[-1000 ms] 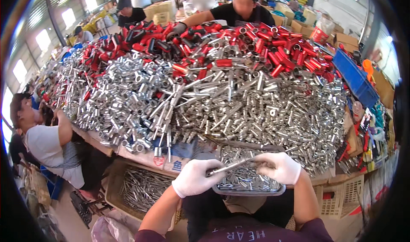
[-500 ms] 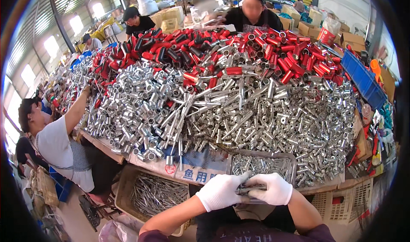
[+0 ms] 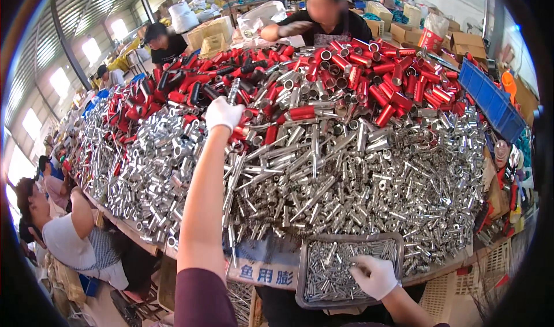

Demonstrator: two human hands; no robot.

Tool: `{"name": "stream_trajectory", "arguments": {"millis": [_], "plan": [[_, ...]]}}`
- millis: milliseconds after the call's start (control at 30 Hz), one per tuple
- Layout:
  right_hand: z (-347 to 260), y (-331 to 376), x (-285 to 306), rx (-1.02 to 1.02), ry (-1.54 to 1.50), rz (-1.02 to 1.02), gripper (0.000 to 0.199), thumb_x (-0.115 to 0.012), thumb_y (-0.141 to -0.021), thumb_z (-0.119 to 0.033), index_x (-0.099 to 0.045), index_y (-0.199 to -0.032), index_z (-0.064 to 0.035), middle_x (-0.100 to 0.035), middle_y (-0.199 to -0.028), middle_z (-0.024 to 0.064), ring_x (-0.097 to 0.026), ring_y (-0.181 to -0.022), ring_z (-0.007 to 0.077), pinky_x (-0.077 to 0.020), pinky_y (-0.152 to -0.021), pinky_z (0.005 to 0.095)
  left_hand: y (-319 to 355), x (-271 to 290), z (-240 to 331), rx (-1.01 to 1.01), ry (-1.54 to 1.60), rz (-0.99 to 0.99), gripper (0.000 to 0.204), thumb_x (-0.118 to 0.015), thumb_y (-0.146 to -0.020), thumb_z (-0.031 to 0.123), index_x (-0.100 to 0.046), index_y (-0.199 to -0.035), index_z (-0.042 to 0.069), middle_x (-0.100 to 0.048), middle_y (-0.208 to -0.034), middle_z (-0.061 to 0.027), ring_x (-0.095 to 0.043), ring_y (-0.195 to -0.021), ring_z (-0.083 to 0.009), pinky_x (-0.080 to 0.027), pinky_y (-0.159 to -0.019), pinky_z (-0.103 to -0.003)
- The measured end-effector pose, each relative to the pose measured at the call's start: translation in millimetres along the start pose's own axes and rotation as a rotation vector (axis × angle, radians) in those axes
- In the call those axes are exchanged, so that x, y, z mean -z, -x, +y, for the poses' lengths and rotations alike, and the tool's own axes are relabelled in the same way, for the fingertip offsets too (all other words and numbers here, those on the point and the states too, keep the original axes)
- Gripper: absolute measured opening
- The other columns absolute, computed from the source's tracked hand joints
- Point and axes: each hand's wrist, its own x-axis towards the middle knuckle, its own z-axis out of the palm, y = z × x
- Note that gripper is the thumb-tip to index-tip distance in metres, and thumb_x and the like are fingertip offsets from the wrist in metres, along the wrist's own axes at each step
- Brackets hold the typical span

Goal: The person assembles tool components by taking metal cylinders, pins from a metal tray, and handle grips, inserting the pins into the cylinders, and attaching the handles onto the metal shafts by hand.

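Table (image 3: 144, 241) heaped w/ tubes; left hand (image 3: 224, 113) grips silver tube (image 3: 234, 90), axis upright.

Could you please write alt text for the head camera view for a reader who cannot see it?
A white-gloved left hand reaches far into a table-wide heap of silver metal tubes and red tubes, while the gloved right hand rests in a grey tray of small metal pins.

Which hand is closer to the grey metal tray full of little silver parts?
Right. The white-gloved right hand reaches into the grey metal tray, touching its parts; the white-gloved left hand is stretched far away over the red tubes.
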Motion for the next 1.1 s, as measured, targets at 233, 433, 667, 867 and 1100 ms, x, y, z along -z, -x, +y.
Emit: {"name": "stream_trajectory", "arguments": {"millis": [233,433,667,867,1100], "plan": [[7.4,-8.3,0.2,0.045,0.08,-0.05,0.016,-0.076,-0.078,-0.016,-0.072,-0.093,-0.01,-0.069,-0.071,0.009,-0.067,-0.057,0.0215,-0.052,-0.052,0.0306,-73.6,-82.9,-8.4,0.299,-0.167,-0.102,0.041,-0.065,-0.076,0.026,-0.071,-0.11,0.002,-0.067,-0.116,-0.0226,-0.065,-0.111,-0.0346,-0.052,-0.095,-0.042],[36.7,5.5,-1.5,0.014,0.067,-0.314,0.057,-0.066,-0.09,-0.043,-0.053,-0.136,-0.0136,-0.065,-0.117,0.0184,-0.067,-0.079,0.0317,-0.0531,-0.059,0.0411,-109.2,-103.0,-19.3,0.334,-0.189,-0.151,0.048,-0.079,-0.067,0.028,-0.072,-0.108,0.004,-0.07,-0.113,-0.0186,-0.067,-0.108,-0.0314,-0.054,-0.091,-0.039],[3.8,-12.5,3.9,0.097,0.137,-0.129,0.016,-0.076,-0.079,-0.019,-0.071,-0.093,-0.0125,-0.068,-0.069,0.0079,-0.067,-0.059,0.0247,-0.0525,-0.052,0.0333,-89.6,-65.1,-41.4,0.301,0.187,-0.149,0.022,-0.074,-0.066,0.014,-0.068,-0.08,0.0,-0.067,-0.074,-0.0126,-0.065,-0.059,-0.0223,-0.052,-0.056,-0.035],[10.1,3.6,5.6,0.122,0.093,-0.024,0.027,-0.074,-0.081,-0.02,-0.067,-0.106,-0.015,-0.071,-0.084,0.0042,-0.068,-0.064,0.0224,-0.0529,-0.055,0.034,61.3,45.0,43.8,0.094,0.588,-0.422,0.027,-0.075,-0.068,0.016,-0.068,-0.086,-0.002,-0.065,-0.071,-0.0054,-0.057,-0.056,-0.0102,-0.047,-0.052,-0.028],[-46.8,-13.7,47.1,0.46,0.316,0.186,0.064,-0.08,-0.074,-0.028,-0.054,-0.13,-0.0094,-0.057,-0.131,0.0134,-0.057,-0.118,0.0318,-0.0424,-0.101,0.0473,256.0,91.9,83.6,-0.148,0.444,-1.046,0.037,-0.075,-0.073,0.021,-0.067,-0.1,-0.004,-0.064,-0.075,-0.0022,-0.057,-0.069,-0.0074,-0.049,-0.064,-0.026]]}}
